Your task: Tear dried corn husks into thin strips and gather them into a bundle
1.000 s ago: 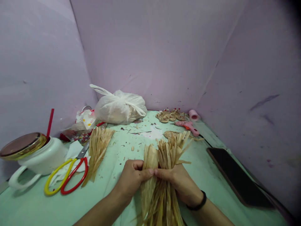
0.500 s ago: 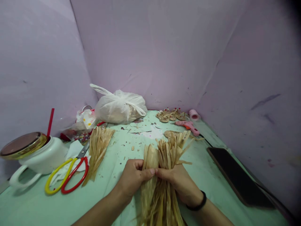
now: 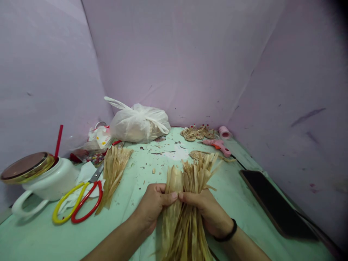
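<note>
My left hand [image 3: 157, 203] grips a broad, pale bundle of dried fibre strips [image 3: 174, 180], thumb across its front. Beside it, my right hand [image 3: 205, 206] holds a second bundle of narrower dried strips [image 3: 191, 177], whose loose ends fan out at the top. The two thumbs almost meet between the bundles. Long lower ends of both hang down past the bottom edge of the view. A black band [image 3: 228, 232] circles my right wrist. Fingers behind the bundles are hidden.
At left lie another strip bundle [image 3: 114, 174], scissors with yellow and red handles [image 3: 87, 206], and a white cup [image 3: 54, 181] with a lid [image 3: 27, 167]. Behind stands a tied plastic bag [image 3: 138, 123]. At right are woven pieces [image 3: 190, 134], a pink glue gun [image 3: 219, 145] and a phone [image 3: 274, 203].
Both hands keep their grip on the bundles. My right hand and its bundle have shifted very slightly left, with the strip tops a little lower.
</note>
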Demonstrator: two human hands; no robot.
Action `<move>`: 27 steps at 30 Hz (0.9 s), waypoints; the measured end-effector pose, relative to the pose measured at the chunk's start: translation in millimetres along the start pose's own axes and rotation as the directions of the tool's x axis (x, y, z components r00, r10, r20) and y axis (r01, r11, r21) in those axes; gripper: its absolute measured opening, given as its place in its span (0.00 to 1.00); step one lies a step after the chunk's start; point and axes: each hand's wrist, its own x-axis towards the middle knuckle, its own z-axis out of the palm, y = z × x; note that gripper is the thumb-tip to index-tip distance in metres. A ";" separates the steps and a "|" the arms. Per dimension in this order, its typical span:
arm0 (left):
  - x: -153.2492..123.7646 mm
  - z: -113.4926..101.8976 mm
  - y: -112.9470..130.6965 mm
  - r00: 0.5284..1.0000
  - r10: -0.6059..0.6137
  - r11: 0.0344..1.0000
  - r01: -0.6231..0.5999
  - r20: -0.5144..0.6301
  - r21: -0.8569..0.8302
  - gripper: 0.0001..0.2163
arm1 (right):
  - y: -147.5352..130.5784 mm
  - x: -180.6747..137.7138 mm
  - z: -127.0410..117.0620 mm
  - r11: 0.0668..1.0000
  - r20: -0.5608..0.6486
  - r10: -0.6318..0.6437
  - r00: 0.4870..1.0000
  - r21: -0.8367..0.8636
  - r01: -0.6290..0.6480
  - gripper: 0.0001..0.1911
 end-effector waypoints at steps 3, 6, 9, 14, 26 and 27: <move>1.1 -1.7 2.2 0.999 -0.027 0.997 0.030 0.032 -0.067 0.11 | 1.1 0.9 -4.7 0.993 0.058 0.066 0.996 0.093 -0.072 0.10; 2.1 -3.4 3.8 0.999 -0.037 0.996 0.039 0.027 -0.082 0.10 | 1.7 1.4 -7.6 0.988 0.036 0.121 0.992 0.097 -0.124 0.07; 2.7 -4.8 4.2 0.999 -0.042 0.997 0.043 0.017 -0.064 0.10 | 1.6 2.0 -8.2 0.984 0.004 0.151 0.989 0.091 -0.150 0.07; 3.3 -4.7 3.6 0.999 -0.043 0.997 0.044 0.016 -0.062 0.10 | 1.6 4.1 -7.4 0.989 0.022 0.128 0.992 0.072 -0.129 0.07; 3.0 -4.4 4.2 0.998 -0.054 0.996 0.055 0.014 -0.064 0.10 | 1.5 3.2 -7.2 0.992 0.027 0.110 0.994 0.064 -0.112 0.07; 2.8 -4.2 3.9 0.998 -0.055 0.996 0.056 0.013 -0.063 0.10 | 1.6 3.1 -6.9 0.991 0.020 0.114 0.993 0.066 -0.115 0.07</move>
